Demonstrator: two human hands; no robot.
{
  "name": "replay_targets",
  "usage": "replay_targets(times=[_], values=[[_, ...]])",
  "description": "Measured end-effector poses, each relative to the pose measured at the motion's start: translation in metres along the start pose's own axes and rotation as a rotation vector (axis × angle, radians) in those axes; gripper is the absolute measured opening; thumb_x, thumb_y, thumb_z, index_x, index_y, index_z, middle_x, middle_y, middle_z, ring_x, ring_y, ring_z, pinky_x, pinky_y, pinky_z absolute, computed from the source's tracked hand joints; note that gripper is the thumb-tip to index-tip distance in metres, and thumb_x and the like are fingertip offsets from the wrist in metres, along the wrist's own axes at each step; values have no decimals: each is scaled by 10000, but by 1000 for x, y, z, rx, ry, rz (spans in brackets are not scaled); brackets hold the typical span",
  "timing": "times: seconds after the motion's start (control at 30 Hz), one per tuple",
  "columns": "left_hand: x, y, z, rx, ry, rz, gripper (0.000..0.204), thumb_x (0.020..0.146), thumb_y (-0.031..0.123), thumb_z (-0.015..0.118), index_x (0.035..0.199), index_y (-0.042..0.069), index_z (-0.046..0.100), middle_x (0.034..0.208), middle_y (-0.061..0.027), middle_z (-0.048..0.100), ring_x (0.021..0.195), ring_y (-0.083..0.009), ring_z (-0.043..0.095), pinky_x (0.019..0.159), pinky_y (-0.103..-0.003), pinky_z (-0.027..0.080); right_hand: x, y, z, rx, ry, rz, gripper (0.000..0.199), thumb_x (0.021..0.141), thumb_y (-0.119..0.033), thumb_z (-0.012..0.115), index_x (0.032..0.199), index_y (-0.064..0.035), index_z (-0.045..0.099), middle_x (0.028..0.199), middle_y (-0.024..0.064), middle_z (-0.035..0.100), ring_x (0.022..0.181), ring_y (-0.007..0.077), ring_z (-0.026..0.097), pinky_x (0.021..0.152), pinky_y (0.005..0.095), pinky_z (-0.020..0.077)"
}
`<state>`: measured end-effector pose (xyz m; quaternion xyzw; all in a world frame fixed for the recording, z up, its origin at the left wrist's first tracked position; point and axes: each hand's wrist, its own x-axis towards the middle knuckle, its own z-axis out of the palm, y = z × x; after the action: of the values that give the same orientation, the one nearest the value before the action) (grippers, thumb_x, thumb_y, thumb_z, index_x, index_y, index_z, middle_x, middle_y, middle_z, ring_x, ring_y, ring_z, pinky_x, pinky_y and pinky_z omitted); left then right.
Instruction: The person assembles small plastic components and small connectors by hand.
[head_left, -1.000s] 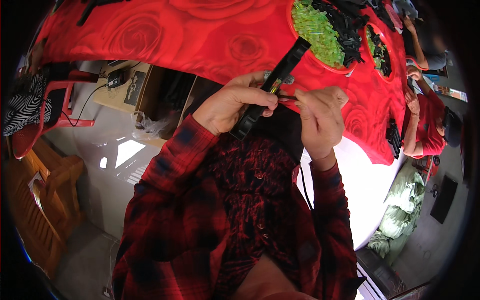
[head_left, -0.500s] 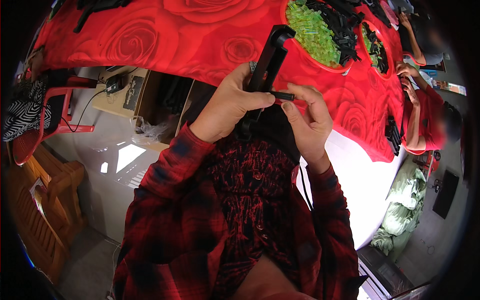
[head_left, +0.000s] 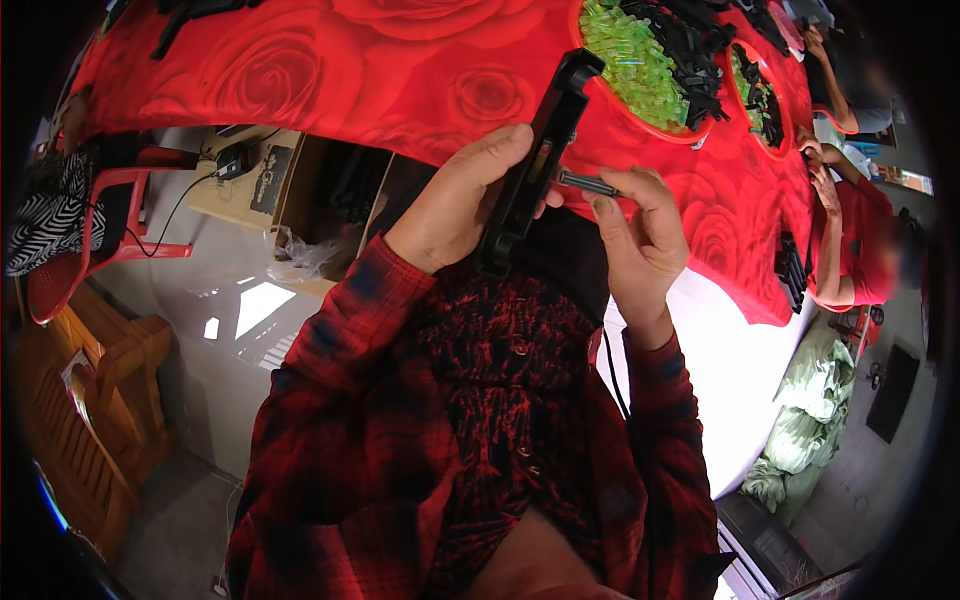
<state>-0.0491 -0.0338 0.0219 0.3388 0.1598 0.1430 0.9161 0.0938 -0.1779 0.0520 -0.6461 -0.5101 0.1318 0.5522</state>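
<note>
My left hand [head_left: 462,196] grips a long black plastic part [head_left: 537,158] and holds it nearly upright over the near edge of the table with the red rose-pattern cloth [head_left: 330,60]. My right hand [head_left: 640,235] pinches a small dark pin [head_left: 585,182] and presses its end against the side of the black part. Both hands are close to my chest, above my red plaid shirt.
A red tray of green pieces [head_left: 625,55] and black parts [head_left: 700,50] sits on the table ahead. Another person in red [head_left: 850,235] works at the right. A red plastic chair [head_left: 85,250] and wooden furniture [head_left: 90,400] stand at the left; green sacks [head_left: 810,420] lie at the right.
The black part has swung from a slant to nearly upright and moved up over the table edge. My right hand now holds the pin against its side.
</note>
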Motion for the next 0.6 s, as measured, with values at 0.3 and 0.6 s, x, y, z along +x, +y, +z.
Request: replay_targets(times=[0.3,0.6], values=[[3,-3,-1,-75,-29,14,539,1085,469,348,1302,17,546,1111,-113,668,928,-172,627,828,-307,495,2,-6,-5,-152,-26,-186,285,827,52,745,1087,-41,672,1003,47,710,945,165,600,1046,419,340],[1,-4,3,-129,-17,20,415,1082,322,376,1314,16,535,1116,-108,672,950,-169,631,842,-304,491,10,-26,0,-91,-49,-16,205,869,10,712,1064,-49,687,903,29,713,780,143,578,885,342,347]])
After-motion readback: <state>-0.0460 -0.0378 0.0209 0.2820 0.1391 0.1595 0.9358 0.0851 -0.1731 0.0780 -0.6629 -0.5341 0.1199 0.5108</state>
